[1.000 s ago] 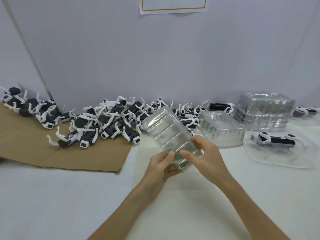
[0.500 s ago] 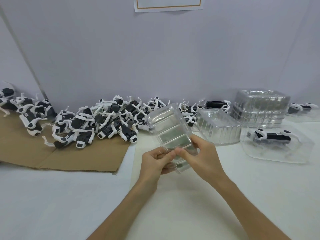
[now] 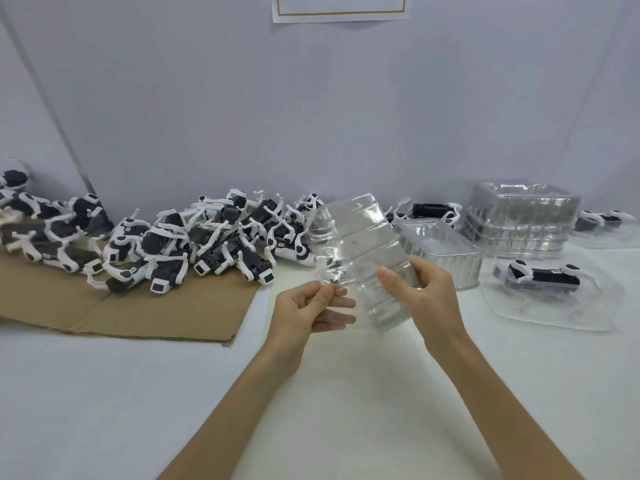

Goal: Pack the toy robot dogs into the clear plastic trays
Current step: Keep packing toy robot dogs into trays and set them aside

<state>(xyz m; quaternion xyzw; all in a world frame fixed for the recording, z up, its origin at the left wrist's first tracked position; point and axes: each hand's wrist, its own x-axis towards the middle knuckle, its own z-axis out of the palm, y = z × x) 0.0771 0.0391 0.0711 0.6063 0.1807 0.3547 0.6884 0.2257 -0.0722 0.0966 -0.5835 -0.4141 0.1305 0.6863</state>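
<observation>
I hold a clear plastic tray (image 3: 360,244) tilted up above the white table (image 3: 346,393). My left hand (image 3: 308,313) pinches its lower left edge between thumb and forefinger. My right hand (image 3: 422,296) grips its right side, fingers curled round it. A heap of black-and-white toy robot dogs (image 3: 194,244) lies along the wall, partly on brown cardboard (image 3: 121,306). One dog (image 3: 540,277) lies packed in a clear tray (image 3: 554,306) at the right.
An upturned clear tray (image 3: 440,251) sits behind my right hand. A stack of clear trays (image 3: 519,216) stands at the back right, with another packed tray (image 3: 602,223) at the far right edge. More dogs (image 3: 20,209) lie at the far left.
The tray has tipped more upright and risen slightly. My two hands have moved apart, the left one sliding to the tray's left edge. The camera view has shifted.
</observation>
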